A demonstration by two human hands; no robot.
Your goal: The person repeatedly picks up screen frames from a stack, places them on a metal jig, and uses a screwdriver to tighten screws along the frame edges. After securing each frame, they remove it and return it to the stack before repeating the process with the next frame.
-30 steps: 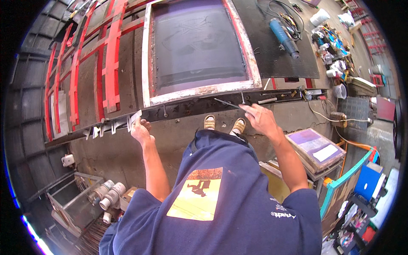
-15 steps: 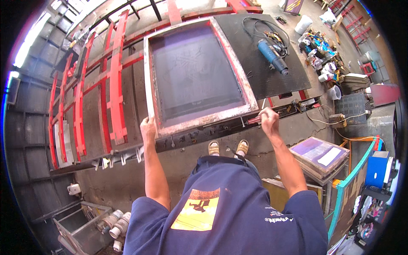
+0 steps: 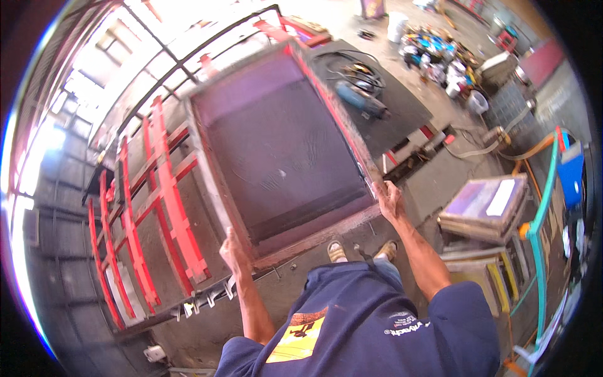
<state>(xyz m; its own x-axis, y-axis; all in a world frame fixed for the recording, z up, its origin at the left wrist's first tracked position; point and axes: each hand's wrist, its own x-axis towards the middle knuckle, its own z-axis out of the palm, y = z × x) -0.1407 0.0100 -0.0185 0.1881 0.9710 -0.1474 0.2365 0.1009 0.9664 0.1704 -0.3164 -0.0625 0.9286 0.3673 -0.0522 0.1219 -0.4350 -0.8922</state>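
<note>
Between my hands is a large screen-printing frame, its wooden border worn and its dark mesh faintly patterned, with a purple band at the far end. My left hand is closed round the frame's left side by the near corner. At the opposite edge, close to the near right corner, my right hand grips the border with its fingers wrapped. The frame's near edge overhangs the bench, above the floor by my feet. A blue heat gun with a coiled cord lies beyond the frame on a black board.
Red slatted bars line the bench to the left. At right stands a stack of purple-meshed screens, with a teal rail beside it. A heap of bottles and rags covers the floor at far right.
The frame has come nearer and overhangs the bench edge. My right hand has gone from beside the near corner to gripping the right border. The view has turned and blurred.
</note>
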